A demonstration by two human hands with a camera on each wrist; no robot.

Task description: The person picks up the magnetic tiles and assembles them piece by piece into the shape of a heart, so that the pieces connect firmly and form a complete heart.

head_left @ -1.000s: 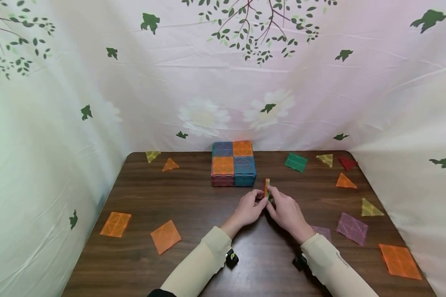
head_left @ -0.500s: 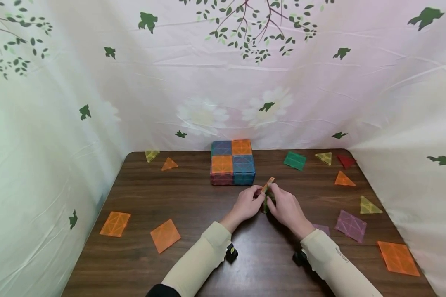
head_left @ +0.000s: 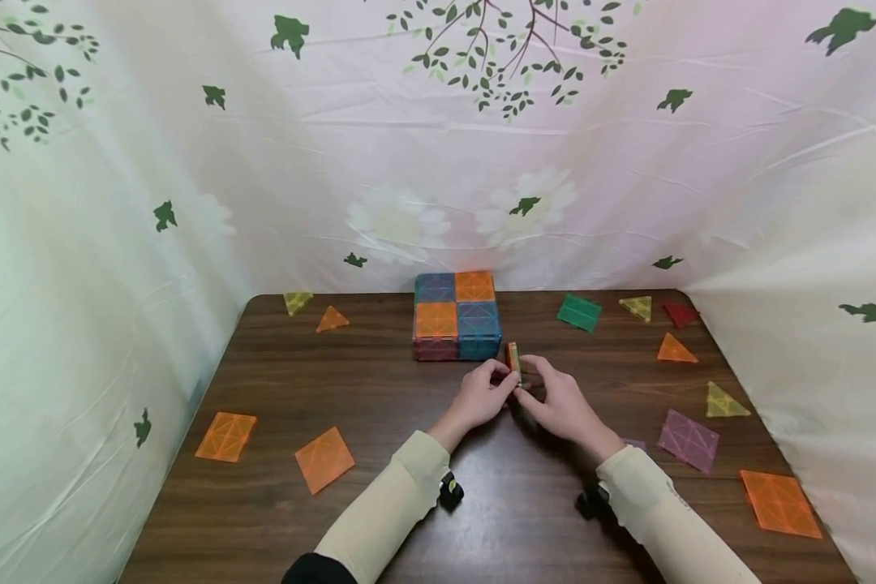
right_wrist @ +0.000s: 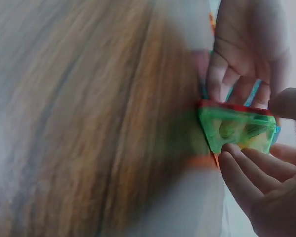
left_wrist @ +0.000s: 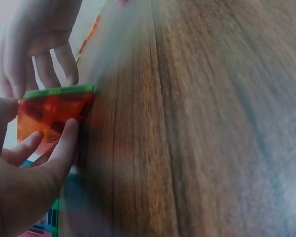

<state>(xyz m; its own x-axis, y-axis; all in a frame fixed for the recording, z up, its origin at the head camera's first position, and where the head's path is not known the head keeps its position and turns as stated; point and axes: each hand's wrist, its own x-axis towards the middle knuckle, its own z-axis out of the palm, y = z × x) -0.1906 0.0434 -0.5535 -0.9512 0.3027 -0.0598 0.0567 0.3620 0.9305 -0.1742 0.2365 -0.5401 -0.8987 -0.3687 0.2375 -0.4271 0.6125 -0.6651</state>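
Note:
Between my two hands, upright on edge on the table, is a small stack of translucent magnetic tiles (head_left: 513, 358). Its orange-red face (left_wrist: 54, 113) shows in the left wrist view, its green face (right_wrist: 237, 126) in the right wrist view. My left hand (head_left: 480, 396) pinches the stack from the left, fingertips against the orange-red side. From the right, my right hand (head_left: 560, 401) holds it between thumb and fingers, on the green side. Just behind and left of them stands a box-shaped block of tiles (head_left: 457, 318) with an orange and blue checkered top.
Loose tiles lie around: two orange squares (head_left: 324, 460) at left, small triangles (head_left: 332, 319) at back left, and a green square (head_left: 579, 312), triangles (head_left: 676, 349), a purple square (head_left: 689, 440) and an orange square (head_left: 779, 504) at right. A printed curtain (head_left: 438, 195) borders the table.
Half a second ago the held tiles were slanted, a green edge angled towards me. Now they stand closely together, slightly further left. Both hands have shifted a little; the right fingers are more spread.

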